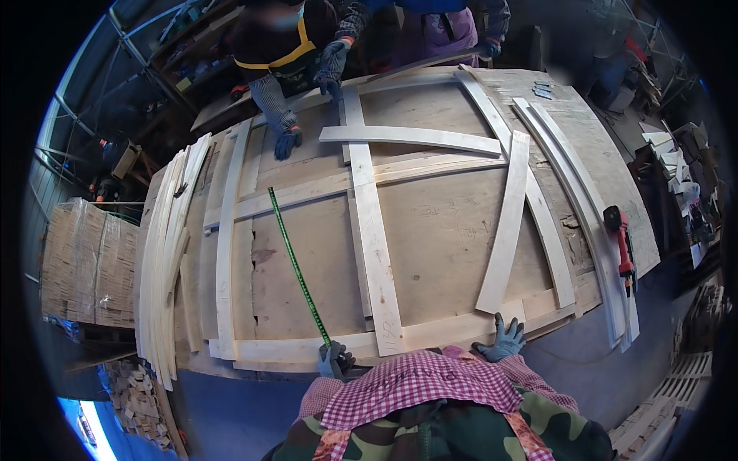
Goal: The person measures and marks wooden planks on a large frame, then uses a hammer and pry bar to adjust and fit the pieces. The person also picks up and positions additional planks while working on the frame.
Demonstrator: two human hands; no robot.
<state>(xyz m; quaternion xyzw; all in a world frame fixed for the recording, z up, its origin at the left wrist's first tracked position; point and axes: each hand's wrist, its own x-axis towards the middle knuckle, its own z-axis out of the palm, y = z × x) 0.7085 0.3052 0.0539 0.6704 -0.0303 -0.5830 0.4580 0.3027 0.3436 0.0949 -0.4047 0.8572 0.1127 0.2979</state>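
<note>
My left hand [334,361], in a grey-blue work glove, is closed at the table's near edge at the lower end of a tape measure [294,265]. Its green blade stretches away over the plywood, up and slightly left. The tape's case is hidden in the hand. My right hand [503,339], gloved too, lies with fingers spread on the near board [461,328], just below the end of a loose slanting slat [506,223]. Pale wooden slats form a frame on the table; the middle upright slat [373,238] stands between my hands. Another loose slat [411,139] lies across the far part.
Across the table, a co-worker's gloved hands [288,144] are over the frame; a second person stands beside them. Stacked slats [163,253] line the left edge. At right, a red-and-black power tool [619,242] lies on long boards [573,180]. Small metal pieces [543,90] sit far right.
</note>
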